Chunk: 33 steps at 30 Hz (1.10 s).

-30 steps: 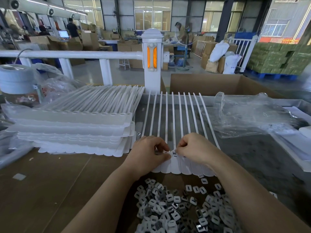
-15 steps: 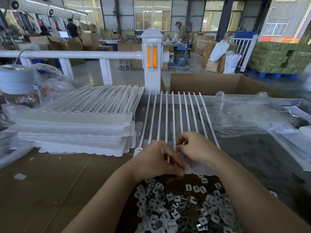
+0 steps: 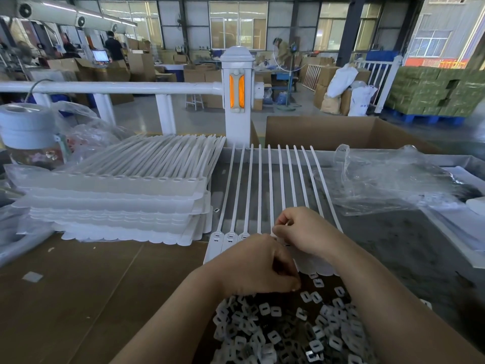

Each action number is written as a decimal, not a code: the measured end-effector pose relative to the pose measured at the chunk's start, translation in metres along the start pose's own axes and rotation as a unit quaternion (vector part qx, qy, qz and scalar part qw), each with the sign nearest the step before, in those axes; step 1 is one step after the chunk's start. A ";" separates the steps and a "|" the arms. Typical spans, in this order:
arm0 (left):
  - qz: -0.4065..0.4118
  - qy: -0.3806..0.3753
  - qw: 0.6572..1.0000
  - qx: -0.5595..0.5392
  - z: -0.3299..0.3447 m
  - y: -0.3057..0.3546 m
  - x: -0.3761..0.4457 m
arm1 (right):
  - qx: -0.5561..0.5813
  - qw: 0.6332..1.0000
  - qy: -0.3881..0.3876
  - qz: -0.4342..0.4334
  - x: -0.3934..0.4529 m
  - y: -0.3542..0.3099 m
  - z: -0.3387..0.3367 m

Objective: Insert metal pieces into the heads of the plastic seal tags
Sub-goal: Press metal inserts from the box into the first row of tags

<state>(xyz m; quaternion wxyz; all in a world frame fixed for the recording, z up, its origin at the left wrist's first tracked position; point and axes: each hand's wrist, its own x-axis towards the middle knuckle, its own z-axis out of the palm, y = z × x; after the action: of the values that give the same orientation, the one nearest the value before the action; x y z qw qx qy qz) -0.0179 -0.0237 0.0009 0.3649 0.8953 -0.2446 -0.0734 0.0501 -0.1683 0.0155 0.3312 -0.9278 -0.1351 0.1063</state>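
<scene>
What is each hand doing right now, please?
Left hand: fingers curled just above the metal pieces; whether it holds one cannot be told.
Right hand: fingers pinch the seal tags at their heads.

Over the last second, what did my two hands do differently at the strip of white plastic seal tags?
The left hand drew back from the heads of the strip of white plastic seal tags toward the pile of small metal pieces, fingers curled just above it. The right hand stayed pinching at the tag heads. The strip and the stacked white tag sheets on the left did not move.
</scene>
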 end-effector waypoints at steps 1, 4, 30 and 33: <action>-0.007 0.022 1.000 -0.014 -0.001 -0.001 0.000 | 0.007 1.000 0.001 0.002 0.001 0.000 0.000; -0.050 0.137 0.984 -0.106 -0.008 -0.007 0.001 | 0.067 0.998 0.004 0.003 0.002 0.001 -0.003; -0.169 0.249 0.953 -0.007 -0.008 -0.024 0.003 | -0.036 0.999 0.013 -0.010 0.001 -0.001 0.003; -0.159 0.244 0.956 0.028 -0.008 -0.026 0.004 | -0.050 0.999 0.015 -0.013 0.001 -0.001 0.003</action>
<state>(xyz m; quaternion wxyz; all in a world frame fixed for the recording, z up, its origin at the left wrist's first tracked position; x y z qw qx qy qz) -0.0025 -0.0051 -0.0111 0.3718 0.9232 -0.0043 0.0970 0.0493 -0.1652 0.0138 0.2878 -0.9428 -0.1472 0.0809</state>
